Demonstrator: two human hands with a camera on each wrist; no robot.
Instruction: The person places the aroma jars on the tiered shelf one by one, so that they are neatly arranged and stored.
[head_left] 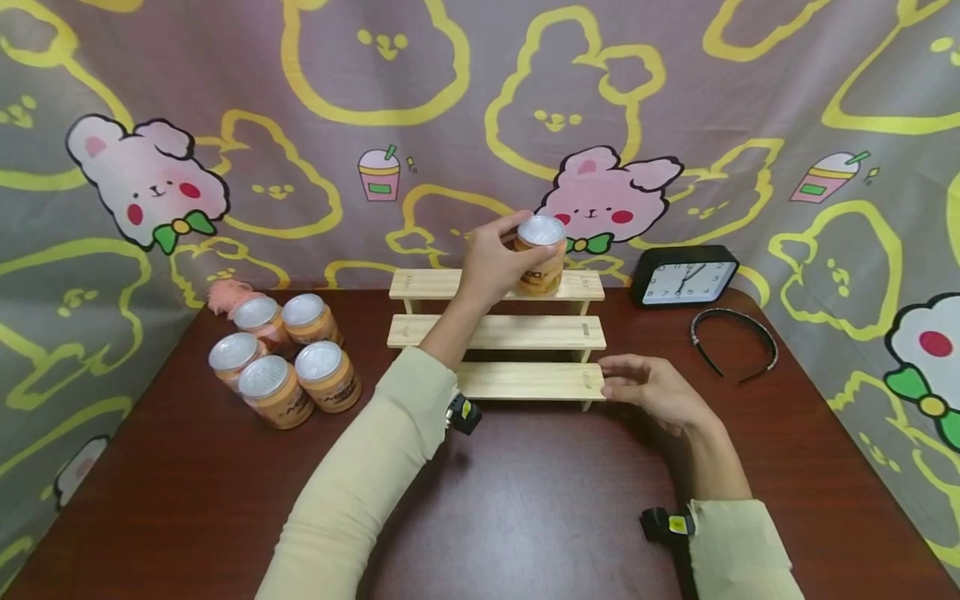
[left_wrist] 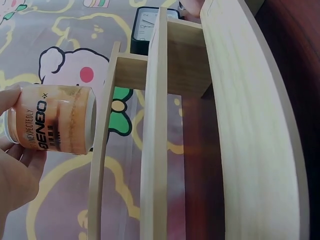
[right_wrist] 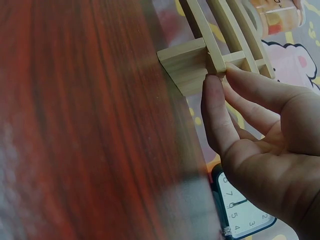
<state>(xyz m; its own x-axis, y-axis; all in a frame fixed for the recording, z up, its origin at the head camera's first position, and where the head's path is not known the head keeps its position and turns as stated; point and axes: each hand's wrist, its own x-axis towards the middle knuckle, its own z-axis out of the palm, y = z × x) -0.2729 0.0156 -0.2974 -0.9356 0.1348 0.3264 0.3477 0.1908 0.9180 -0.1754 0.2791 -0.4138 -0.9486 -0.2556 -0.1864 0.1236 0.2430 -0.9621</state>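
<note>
A three-step wooden shelf stand (head_left: 517,332) stands on the dark table near the patterned cloth. My left hand (head_left: 489,265) grips an orange can (head_left: 543,280) with a silvery lid, thumb in front and fingers round the far side. The can is upright over the right half of the top step, its base close to the board; the left wrist view shows its printed label (left_wrist: 37,122). With thumb and fingertips, my right hand (head_left: 663,396) pinches the right end of the lowest step, and in the right wrist view the board's corner (right_wrist: 216,62) lies between them.
Several matching cans (head_left: 318,375) stand grouped on the left of the table, with a fluffy pink thing (head_left: 228,296) behind them. At the back right is a black-framed clock (head_left: 686,277), and a dark headband (head_left: 735,315) lies in front of it.
</note>
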